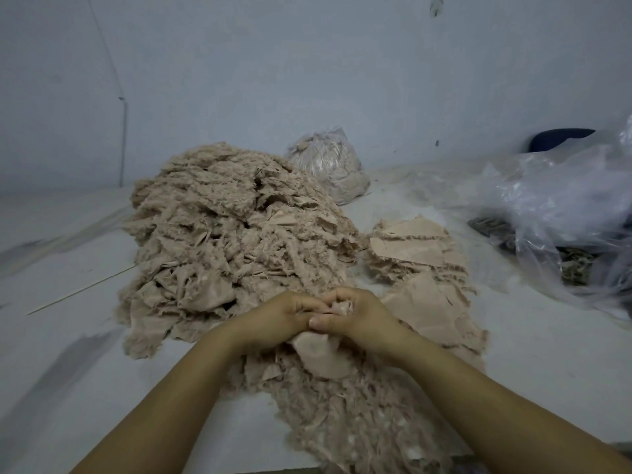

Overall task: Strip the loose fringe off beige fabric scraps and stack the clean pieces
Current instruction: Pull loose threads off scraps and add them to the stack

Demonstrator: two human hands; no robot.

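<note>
A big heap of frayed beige scraps (pixel 232 234) fills the middle of the floor. To its right lies a low stack of flatter beige pieces (pixel 415 251). My left hand (pixel 280 316) and my right hand (pixel 359 313) meet just in front of the heap, fingers curled, both gripping one beige scrap (pixel 321 354) that hangs down between my wrists. A bit of its fabric shows inside my right fist. Below my hands spreads a mat of loose fringe (pixel 345 415).
A clear bag stuffed with beige threads (pixel 328 165) stands behind the heap by the wall. Crumpled clear plastic bags (pixel 561 213) with dark scraps lie at the right. A thin stick (pixel 82 290) lies on the pale floor at the left.
</note>
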